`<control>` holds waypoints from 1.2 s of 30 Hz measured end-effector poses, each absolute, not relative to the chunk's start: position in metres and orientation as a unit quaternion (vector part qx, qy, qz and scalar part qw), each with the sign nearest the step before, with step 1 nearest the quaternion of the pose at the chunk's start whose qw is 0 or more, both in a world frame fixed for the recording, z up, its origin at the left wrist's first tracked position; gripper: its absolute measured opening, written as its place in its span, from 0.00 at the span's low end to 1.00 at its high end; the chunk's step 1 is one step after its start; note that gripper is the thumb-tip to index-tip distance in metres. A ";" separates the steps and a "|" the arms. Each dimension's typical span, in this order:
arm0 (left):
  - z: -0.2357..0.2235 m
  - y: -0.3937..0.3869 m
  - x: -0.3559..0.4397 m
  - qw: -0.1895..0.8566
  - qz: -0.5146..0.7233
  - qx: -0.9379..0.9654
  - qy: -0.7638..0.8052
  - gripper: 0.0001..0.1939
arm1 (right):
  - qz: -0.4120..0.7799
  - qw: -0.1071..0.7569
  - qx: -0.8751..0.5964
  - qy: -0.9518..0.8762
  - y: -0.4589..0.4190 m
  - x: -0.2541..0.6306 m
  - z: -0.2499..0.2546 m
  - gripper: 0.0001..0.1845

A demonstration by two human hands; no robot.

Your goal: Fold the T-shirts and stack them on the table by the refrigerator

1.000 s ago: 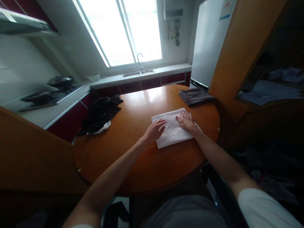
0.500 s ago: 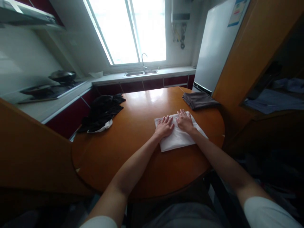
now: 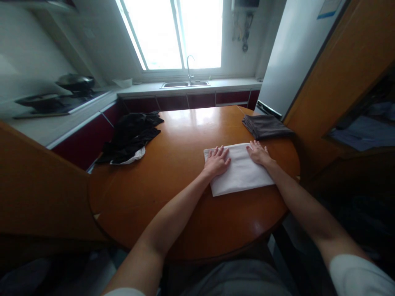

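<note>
Our left grip [image 3: 217, 162] and right grip [image 3: 258, 154] are both released, palms down with fingers spread, resting on the white cloth [image 3: 242, 172] and clasping nothing. The cloth lies directly beneath them, its left part under the left grip, its far right part under the right one, and its nearer edge on our side of both.

From here, we judge that pressing unevenly could drag the top layer and skew the edges, since no finger pins a corner from below. If our grips slid apart or together, the fabric would probably ruck up between them; the smooth surface [image 3: 185, 139] might also let the whole piece skid.

Between the grips the fabric looks matte, thin and soft, laid in a flat, roughly four-sided panel with faint creases and a fairly straight near edge. Just beyond the right grip, the dark grey cloth [image 3: 268, 126] makes a neat, thicker slab with layered edges. Well to the left of the left grip, the black garments [image 3: 132, 137] slump in a loose, rumpled heap, with a white piece [image 3: 135, 156] showing at their near side. The wood under everything is glossy, orange-brown and rounded.
</note>
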State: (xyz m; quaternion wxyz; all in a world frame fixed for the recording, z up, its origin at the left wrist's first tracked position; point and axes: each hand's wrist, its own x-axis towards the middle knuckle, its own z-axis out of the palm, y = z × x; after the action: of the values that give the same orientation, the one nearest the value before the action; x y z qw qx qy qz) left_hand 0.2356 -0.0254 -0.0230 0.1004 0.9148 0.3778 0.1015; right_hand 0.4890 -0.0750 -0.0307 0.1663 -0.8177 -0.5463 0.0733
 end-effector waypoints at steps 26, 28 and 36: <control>-0.023 -0.094 0.193 0.067 0.093 0.956 0.271 0.30 | 0.014 0.146 -0.744 -0.652 -0.138 0.435 -0.032 0.32; -0.026 -0.103 0.173 0.068 0.093 0.956 0.271 0.29 | 0.013 0.153 -0.741 -0.653 -0.137 0.435 -0.032 0.33; -0.011 -0.108 0.162 0.122 0.102 0.942 0.294 0.28 | 0.012 0.168 -0.743 -0.648 -0.136 0.437 -0.036 0.32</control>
State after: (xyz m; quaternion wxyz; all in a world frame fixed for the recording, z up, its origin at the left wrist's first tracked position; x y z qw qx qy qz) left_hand 0.1616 -0.1084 -0.0107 0.1224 0.9425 0.2939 0.1020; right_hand 0.4366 -0.1357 -0.0362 0.1681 -0.7427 -0.6480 0.0120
